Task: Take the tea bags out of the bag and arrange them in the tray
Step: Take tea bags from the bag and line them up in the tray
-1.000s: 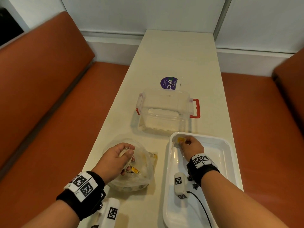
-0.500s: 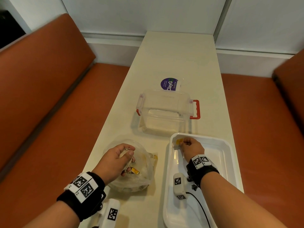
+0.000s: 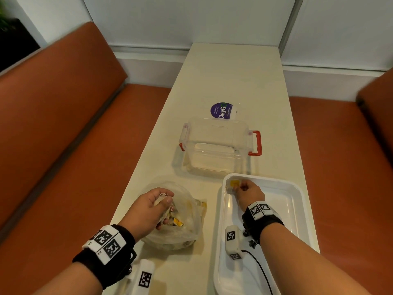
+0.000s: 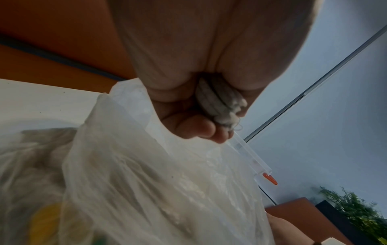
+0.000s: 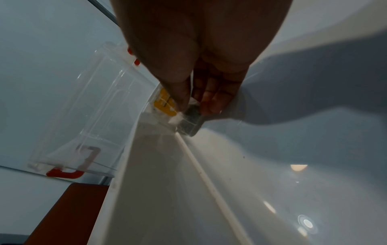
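**First tea bag going into the tray's far left corner**

Little has moved since the earlier frames: both hands stay where they were, and only the head camera has tipped slightly. The right hand (image 3: pixel 248 191) reaches into the far left corner of the white tray (image 3: pixel 295 211), its thumb and fingertips (image 5: pixel 215 102) pinching a tea bag (image 5: pixel 189 121) that sits low against the tray wall. The tea bag's yellow tag (image 3: pixel 235 183) lies just beside the fingers, in the same corner.

The left hand (image 3: pixel 148 209) hovers at the mouth of the clear plastic bag (image 3: pixel 187 228), which rests on the table (image 3: pixel 223 81) to the left of the tray. Its fingers curl around a small bunch of tea bags (image 4: pixel 220 97), strings trailing. More tea bags and yellow tags show through the plastic.

Beyond the tray stands a clear box with red handles (image 3: pixel 214 145), with a purple sticker (image 3: pixel 222 111) on the table behind it.

This looks like the placing step, early in the task, since no other tea bags show in the tray. Next, the right hand likely needs to let go and leave the tea bag flat, then take another from the left hand and set it alongside.
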{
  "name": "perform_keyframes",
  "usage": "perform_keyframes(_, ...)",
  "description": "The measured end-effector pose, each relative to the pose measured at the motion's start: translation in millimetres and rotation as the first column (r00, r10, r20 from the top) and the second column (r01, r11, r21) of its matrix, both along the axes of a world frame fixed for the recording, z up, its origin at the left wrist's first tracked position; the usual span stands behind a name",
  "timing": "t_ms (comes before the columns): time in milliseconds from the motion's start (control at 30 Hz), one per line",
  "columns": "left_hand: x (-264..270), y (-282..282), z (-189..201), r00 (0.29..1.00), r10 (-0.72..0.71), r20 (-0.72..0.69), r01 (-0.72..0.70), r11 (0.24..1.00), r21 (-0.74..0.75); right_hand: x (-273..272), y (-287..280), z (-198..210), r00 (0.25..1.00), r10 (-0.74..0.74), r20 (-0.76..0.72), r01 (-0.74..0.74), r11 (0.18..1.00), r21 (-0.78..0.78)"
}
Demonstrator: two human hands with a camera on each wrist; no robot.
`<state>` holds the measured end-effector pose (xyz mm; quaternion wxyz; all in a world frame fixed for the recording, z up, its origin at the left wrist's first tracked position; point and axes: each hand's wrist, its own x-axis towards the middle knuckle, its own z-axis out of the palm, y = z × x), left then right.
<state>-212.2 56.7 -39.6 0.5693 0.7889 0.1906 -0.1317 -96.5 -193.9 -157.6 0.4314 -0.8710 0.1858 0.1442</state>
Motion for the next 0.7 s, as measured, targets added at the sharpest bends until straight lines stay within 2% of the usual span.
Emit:
perform_keyframes(167,-1,0,-4,1.000,0.001,0.004,-0.001,1.000,0.004,0,-1,-1,1.000,0.002,-0.021,-0.002,1.000,-0.007)
perform_keyframes(433,1,-3,-6,1.000,-0.002,0.019,0.003,1.000,-0.021,1,-7,-8,0.998,-0.056,-0.030,0.059,0.995,0.084)
perform_keyframes(567,1,-2,-11,1.000,0.017,0.024,-0.017,1.000,-0.022,-5,-15,-4,0.998,-0.058,-0.017,0.058,0.998,0.017)
perform_keyframes(700,-4,1,-19,0.994,0.112,-0.009,-0.111,0.973,-0.204,-21,-14,17,0.992,-0.094,0.082,0.093,0.995,0.026)
